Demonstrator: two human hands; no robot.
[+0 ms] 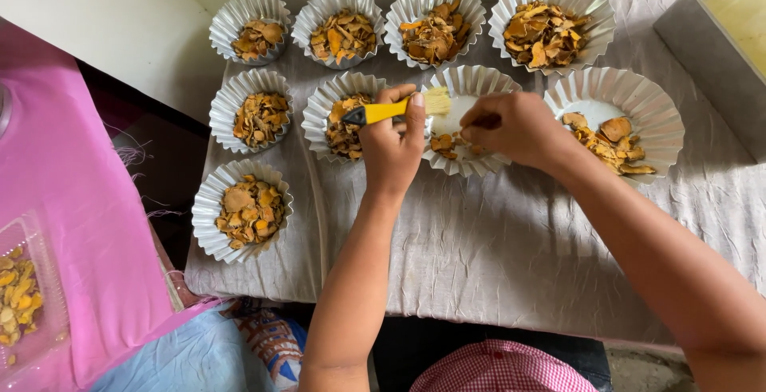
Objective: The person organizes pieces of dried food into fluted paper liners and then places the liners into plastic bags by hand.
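a pale grey cloth [495, 256] spreads under both forearms, and fluted foil dishes [247, 208] of dried orange chips sit around and beyond the hands. the dish [471, 85] between and just beyond the hands is nearly bare, a few chips [443, 145] by the left knuckles. the left hand [392, 149] is clamped on a yellow-handled brush [395, 109], its long axis running left to right, bristles toward the right hand [515, 129]. the right hand is curled over that dish's near side; i cannot tell whether it pinches anything. the hands are close but apart.
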